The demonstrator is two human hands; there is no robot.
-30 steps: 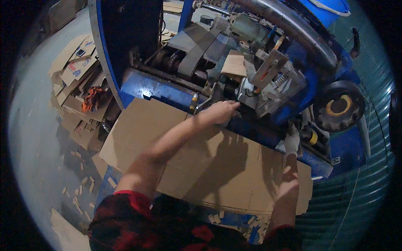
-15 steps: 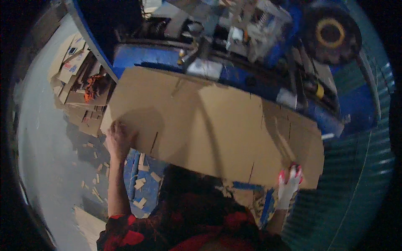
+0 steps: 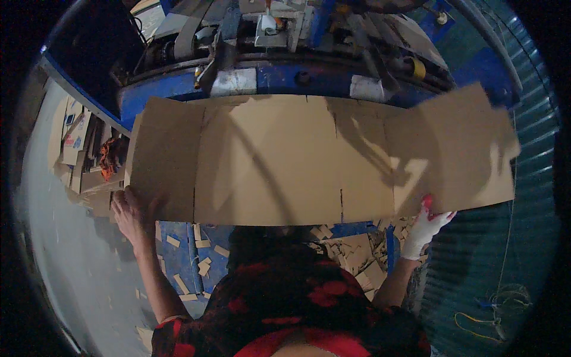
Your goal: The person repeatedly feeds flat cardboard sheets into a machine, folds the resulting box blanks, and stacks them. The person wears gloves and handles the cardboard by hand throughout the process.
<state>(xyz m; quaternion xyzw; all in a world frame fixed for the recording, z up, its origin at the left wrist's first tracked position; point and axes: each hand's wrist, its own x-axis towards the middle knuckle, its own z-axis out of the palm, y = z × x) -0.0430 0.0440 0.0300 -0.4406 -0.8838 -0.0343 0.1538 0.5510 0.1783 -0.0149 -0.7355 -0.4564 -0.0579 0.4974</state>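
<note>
A long brown cardboard sheet (image 3: 285, 166) with creases and short slots spans the space before me, its far edge close to a blue machine (image 3: 279, 80). My bare left hand (image 3: 134, 215) grips the sheet's near left corner, fingers bent round its edge. At the near right edge, my right hand (image 3: 427, 229), in a white glove with red fingertips, grips the board with the thumb on top and the other fingers partly under it. The sheet's right end panel is folded upward a little along a crease.
Flat cardboard pieces (image 3: 80, 149) are stacked at the left, with an orange bundle (image 3: 109, 159) on them. Cardboard scraps (image 3: 357, 256) lie below the sheet. A green corrugated wall (image 3: 476, 262) stands close on the right. A blue panel (image 3: 89, 59) rises at the far left.
The sheet has turned level from a slant, its right end moving away from me and upward. My right hand has shifted up with it; my left hand is lower and farther left.
</note>
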